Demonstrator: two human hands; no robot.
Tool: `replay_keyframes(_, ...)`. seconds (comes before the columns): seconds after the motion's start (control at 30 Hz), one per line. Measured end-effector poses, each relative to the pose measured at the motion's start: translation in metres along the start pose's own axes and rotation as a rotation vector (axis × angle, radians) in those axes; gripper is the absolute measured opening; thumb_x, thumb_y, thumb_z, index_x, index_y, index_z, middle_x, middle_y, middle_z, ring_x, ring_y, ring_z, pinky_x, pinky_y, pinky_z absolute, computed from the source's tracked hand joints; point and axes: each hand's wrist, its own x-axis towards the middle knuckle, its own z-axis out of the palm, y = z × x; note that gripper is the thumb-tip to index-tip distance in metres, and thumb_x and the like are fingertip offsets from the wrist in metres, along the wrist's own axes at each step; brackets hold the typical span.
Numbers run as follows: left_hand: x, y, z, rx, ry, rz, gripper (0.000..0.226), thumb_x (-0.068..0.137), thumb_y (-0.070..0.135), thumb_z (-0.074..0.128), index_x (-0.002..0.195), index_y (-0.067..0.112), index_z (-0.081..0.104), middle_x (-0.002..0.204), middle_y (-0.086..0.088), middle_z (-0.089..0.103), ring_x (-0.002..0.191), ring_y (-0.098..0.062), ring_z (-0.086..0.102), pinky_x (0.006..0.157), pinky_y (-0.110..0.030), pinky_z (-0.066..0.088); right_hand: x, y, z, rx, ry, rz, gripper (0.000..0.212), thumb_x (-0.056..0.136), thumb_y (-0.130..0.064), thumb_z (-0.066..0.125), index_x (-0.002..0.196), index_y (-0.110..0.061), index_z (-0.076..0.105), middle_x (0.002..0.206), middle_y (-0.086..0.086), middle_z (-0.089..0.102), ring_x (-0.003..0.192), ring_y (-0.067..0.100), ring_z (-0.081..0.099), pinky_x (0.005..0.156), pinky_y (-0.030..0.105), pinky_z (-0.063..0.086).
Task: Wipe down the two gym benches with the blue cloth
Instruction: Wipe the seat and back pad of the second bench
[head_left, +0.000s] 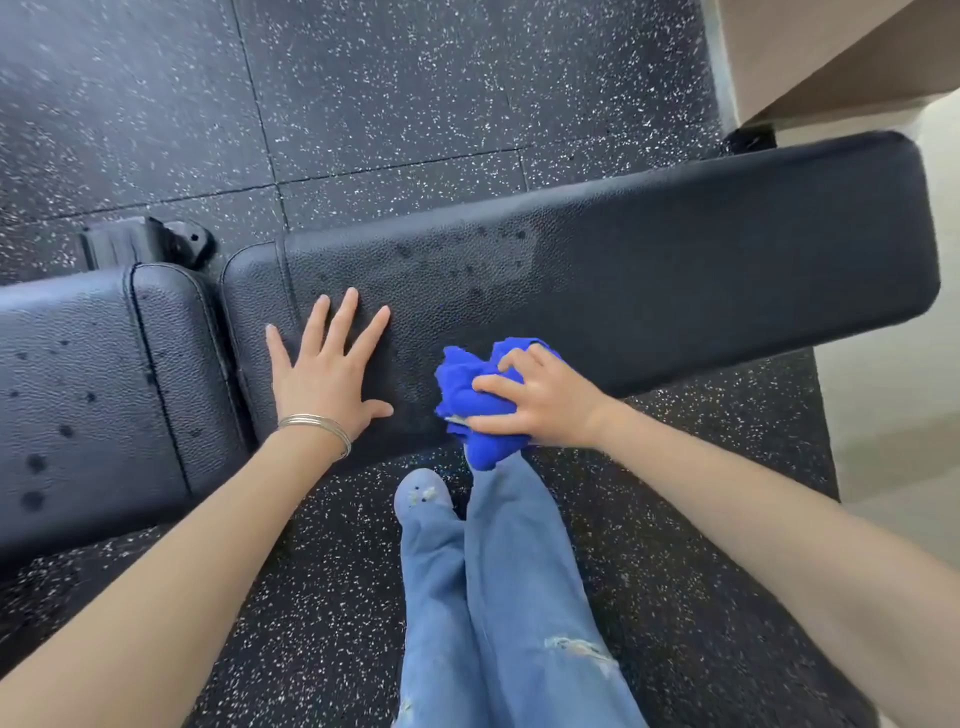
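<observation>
A long black padded gym bench (675, 249) runs across the middle of the view, with dark wet spots on its left half. A second black pad (93, 395), also spotted with droplets, sits at the left, split from the long one by a narrow gap. My left hand (324, 374) lies flat on the long pad with fingers spread, holding nothing. My right hand (540, 400) grips a bunched blue cloth (467, 400) pressed on the pad's near edge.
Black rubber floor tiles (363, 93) with white flecks surround the benches. A black frame bracket (145, 241) shows behind the left pad. A beige wall or ledge (831, 57) stands at the top right. My legs in blue jeans (498, 597) are below.
</observation>
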Motion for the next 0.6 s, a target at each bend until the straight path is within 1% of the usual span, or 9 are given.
replay_keyframes(0.03,0.000,0.002,0.000,0.013,-0.008,-0.008,0.110,0.067,0.060,0.070,0.147,0.040,-0.004,0.159,0.005,-0.007,0.146,-0.021,-0.004,0.111,-0.064,0.009,-0.013,0.029,-0.007,-0.022,-0.039,0.005,0.039,0.067,-0.016,0.069,0.102,-0.034,0.069,0.104,0.007,0.068,0.073,0.031,0.060,0.063,0.036,0.048)
replay_keyframes(0.07,0.001,0.004,-0.001,0.028,-0.018,-0.014,0.110,0.069,0.060,0.069,0.147,0.040,-0.006,0.159,0.004,-0.009,0.146,-0.022,-0.005,0.111,-0.063,0.009,-0.023,0.053,-0.012,-0.054,-0.072,0.129,0.042,0.065,-0.022,0.073,0.105,-0.032,0.068,0.106,0.009,0.068,0.074,0.033,0.060,0.063,0.038,0.049)
replay_keyframes(0.1,0.001,0.007,-0.002,0.042,-0.032,-0.022,0.110,0.069,0.060,0.068,0.147,0.039,-0.008,0.159,0.004,-0.011,0.146,-0.022,-0.006,0.111,-0.063,0.009,-0.031,0.073,-0.016,-0.081,-0.074,0.359,0.048,0.061,-0.026,0.077,0.108,-0.029,0.067,0.111,0.011,0.065,0.077,0.036,0.059,0.064,0.040,0.049)
replay_keyframes(0.2,0.002,0.014,-0.003,0.051,-0.067,-0.060,0.112,0.071,0.058,0.068,0.146,0.038,-0.012,0.158,0.003,-0.015,0.146,-0.023,-0.009,0.112,-0.061,0.009,-0.028,0.115,-0.019,0.044,0.019,1.362,0.051,0.072,-0.029,0.067,0.121,-0.026,0.054,0.127,0.011,0.048,0.092,0.039,0.051,0.076,0.044,0.044)
replay_keyframes(0.23,0.002,0.015,-0.003,0.057,-0.074,-0.067,0.112,0.071,0.057,0.069,0.146,0.037,-0.012,0.158,0.002,-0.016,0.146,-0.024,-0.010,0.112,-0.061,0.009,-0.015,0.120,-0.019,0.096,0.075,1.616,0.051,0.076,-0.030,0.063,0.125,-0.026,0.049,0.131,0.011,0.043,0.096,0.039,0.049,0.081,0.044,0.041)
replay_keyframes(0.27,0.002,0.016,-0.003,0.065,-0.079,-0.070,0.113,0.071,0.057,0.069,0.146,0.037,-0.013,0.158,0.002,-0.016,0.146,-0.024,-0.010,0.112,-0.061,0.009,0.001,0.121,-0.018,0.108,0.091,1.724,0.051,0.079,-0.031,0.060,0.128,-0.027,0.046,0.133,0.011,0.041,0.099,0.038,0.047,0.084,0.043,0.039)
replay_keyframes(0.33,0.002,0.017,-0.003,0.076,-0.079,-0.076,0.115,0.070,0.057,0.069,0.146,0.036,-0.014,0.158,0.001,-0.016,0.146,-0.025,-0.010,0.112,-0.061,0.009,0.035,0.107,-0.012,0.061,0.088,1.575,0.053,0.078,-0.032,0.061,0.129,-0.028,0.047,0.132,0.009,0.042,0.097,0.034,0.046,0.084,0.040,0.037)
replay_keyframes(0.5,0.002,0.016,-0.001,0.089,-0.081,-0.084,0.115,0.068,0.059,0.070,0.146,0.037,-0.012,0.158,0.003,-0.015,0.146,-0.023,-0.009,0.111,-0.062,0.010,0.091,0.016,0.002,0.170,0.046,0.818,0.057,0.055,-0.030,0.082,0.109,-0.024,0.066,0.116,0.013,0.061,0.083,0.035,0.054,0.074,0.041,0.045)
replay_keyframes(0.6,0.002,0.017,-0.002,0.094,-0.089,-0.088,0.116,0.067,0.059,0.070,0.146,0.038,-0.013,0.158,0.004,-0.016,0.146,-0.021,-0.008,0.111,-0.062,0.010,0.084,0.035,-0.002,0.108,0.026,0.398,0.053,0.053,-0.033,0.082,0.104,-0.026,0.070,0.105,0.011,0.066,0.073,0.033,0.057,0.064,0.037,0.048)
